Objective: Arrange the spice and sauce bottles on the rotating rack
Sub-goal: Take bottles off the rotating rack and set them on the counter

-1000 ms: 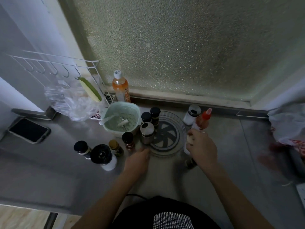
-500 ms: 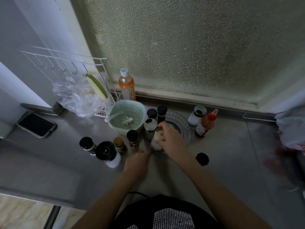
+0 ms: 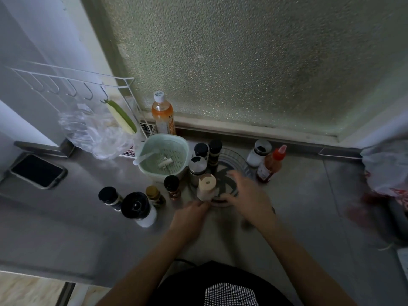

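The clear rotating rack sits on the steel counter under the window. Along its left side stand two black-lid bottles, a steel shaker and a cream-lid bottle at the front left. My right hand hovers open over the rack's front right, apart from the cream-lid bottle. My left hand holds the rack's front rim just below that bottle. Off the rack stand a white shaker and a red sauce bottle on the right, and several jars on the left.
A green strainer basket touches the rack's left side, with an orange drink bottle behind it. A phone lies far left below a wire hook rack. A plastic bag sits at the right edge.
My right hand carried the cream-lid bottle from right of the rack to its front left and let go of it. My left hand stayed at the rim.
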Motion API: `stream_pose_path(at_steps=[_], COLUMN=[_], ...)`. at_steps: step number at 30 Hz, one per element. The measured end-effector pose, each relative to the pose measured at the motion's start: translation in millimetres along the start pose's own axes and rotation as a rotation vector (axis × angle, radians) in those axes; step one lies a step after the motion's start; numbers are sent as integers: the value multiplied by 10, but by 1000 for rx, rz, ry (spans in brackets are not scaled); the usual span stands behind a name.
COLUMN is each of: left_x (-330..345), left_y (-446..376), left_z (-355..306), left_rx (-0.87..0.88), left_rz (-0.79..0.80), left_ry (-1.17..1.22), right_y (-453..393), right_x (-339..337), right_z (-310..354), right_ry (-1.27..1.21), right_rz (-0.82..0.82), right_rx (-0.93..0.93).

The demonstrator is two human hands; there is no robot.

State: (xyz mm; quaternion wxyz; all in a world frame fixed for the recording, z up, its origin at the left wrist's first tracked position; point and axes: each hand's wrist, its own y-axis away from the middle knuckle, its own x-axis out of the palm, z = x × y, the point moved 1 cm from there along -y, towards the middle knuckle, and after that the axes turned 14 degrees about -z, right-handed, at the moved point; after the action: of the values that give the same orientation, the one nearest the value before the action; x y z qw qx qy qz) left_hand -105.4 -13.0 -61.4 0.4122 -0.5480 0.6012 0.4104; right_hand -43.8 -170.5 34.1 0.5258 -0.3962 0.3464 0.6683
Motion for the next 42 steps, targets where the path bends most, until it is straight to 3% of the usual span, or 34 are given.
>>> stream_pose_path(at_steps=[3,6,15,18,26,33,35,37,39,40,42], left_x=[46,70,-44,-67,-118,-118,-103,-72,-43,-37,-27], left_y=[-5,-6,66,75,42,11,9,6,-1,-11,-33], left_z=[4,26,51,51,-33,-64,-58,-56,-68,-85,-109], left_rx=[-19,-30,-14,6,24,9,15,34,43,55,70], left_rz=[7,-17,-141,-170,-126,-29,-15,11,49,64,93], left_ry=[9,23,98,114,104,111,97,75,56,39,7], right_y=[190,353,170,54,-28,-30,-93,-249,-440,-538,-714], right_x=[-110,42,-132,-47,425,366,161,-81,-315,-387,-399], right_z=[-468,-639,-117,65,26,-41,-140,-331,-554,-650,-801], right_ry=[323,200,-201,-194,-236,-299,-362,-395,-314,-260,-212], right_rz=[194,225,-49,-131,57,196,53,-393,-738,-764,-600], right_rx=[185,300,73,-27,68,18,-77,-78,90,178,237])
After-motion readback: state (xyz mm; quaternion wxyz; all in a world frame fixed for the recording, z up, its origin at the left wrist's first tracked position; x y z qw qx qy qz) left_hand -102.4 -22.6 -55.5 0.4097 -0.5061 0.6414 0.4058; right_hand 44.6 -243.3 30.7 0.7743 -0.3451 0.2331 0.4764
